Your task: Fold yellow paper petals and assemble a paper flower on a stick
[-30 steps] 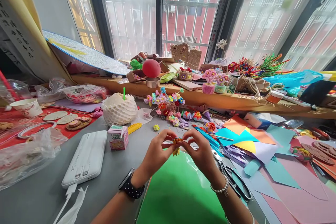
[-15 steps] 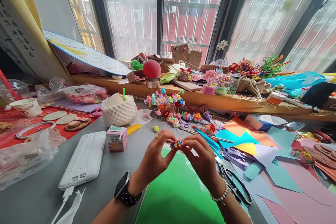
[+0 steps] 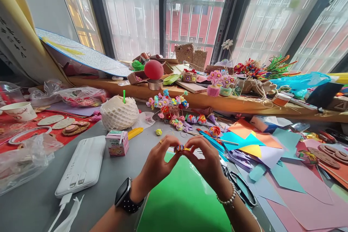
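My left hand (image 3: 160, 161) pinches a small multicoloured folded-paper piece (image 3: 179, 148) between thumb and fingers. Its striped, pleated layers show at the fingertips. From the other side, my right hand (image 3: 205, 157) is closed with thumb and index finger on a yellowish end of the same piece. Both hands are raised over a shiny green folder (image 3: 182, 195). Much of the piece is hidden by the fingers. Beyond the hands lie similar colourful paper balls, one of them a red-orange ball (image 3: 214, 131).
Black-handled scissors (image 3: 246, 188) lie right of my right wrist, beside scattered coloured paper (image 3: 289, 177). To the left are a white power bank (image 3: 81, 165) with a cable, a pink drink carton (image 3: 117, 144) and a netted coconut (image 3: 119, 113). A bunch of small craft flowers (image 3: 170, 103) stands behind.
The paper piece has turned between my fingers, and a yellowish end now shows at my right fingertips. My right hand has shifted slightly away from my left. The view has swung slightly right.
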`<action>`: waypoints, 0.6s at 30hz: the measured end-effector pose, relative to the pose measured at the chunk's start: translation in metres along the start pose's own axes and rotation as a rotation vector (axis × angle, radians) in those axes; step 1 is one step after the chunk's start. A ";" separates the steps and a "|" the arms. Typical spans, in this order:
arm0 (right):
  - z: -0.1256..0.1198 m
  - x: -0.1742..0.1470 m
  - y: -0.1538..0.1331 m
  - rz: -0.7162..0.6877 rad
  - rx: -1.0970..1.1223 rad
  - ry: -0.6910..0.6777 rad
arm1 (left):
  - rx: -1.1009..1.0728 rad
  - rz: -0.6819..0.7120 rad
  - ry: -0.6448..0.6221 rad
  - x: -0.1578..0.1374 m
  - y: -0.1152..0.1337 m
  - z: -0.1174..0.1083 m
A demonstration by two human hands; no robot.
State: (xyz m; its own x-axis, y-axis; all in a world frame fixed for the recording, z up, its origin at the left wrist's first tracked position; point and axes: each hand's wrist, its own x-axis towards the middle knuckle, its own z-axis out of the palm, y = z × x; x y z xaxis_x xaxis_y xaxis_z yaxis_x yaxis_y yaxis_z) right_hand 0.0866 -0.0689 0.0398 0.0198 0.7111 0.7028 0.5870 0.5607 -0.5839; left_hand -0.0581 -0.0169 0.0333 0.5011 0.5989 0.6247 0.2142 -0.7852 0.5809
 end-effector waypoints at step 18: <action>-0.017 0.007 -0.003 0.120 0.067 -0.252 | -0.045 0.116 -0.059 0.000 0.000 -0.002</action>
State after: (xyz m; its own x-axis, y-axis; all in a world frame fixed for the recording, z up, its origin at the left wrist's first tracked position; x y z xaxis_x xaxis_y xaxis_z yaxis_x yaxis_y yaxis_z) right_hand 0.0982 -0.0729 0.0534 -0.1210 0.8524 0.5087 0.5375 0.4871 -0.6883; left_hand -0.0597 -0.0167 0.0343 0.5688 0.4935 0.6580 0.1148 -0.8398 0.5306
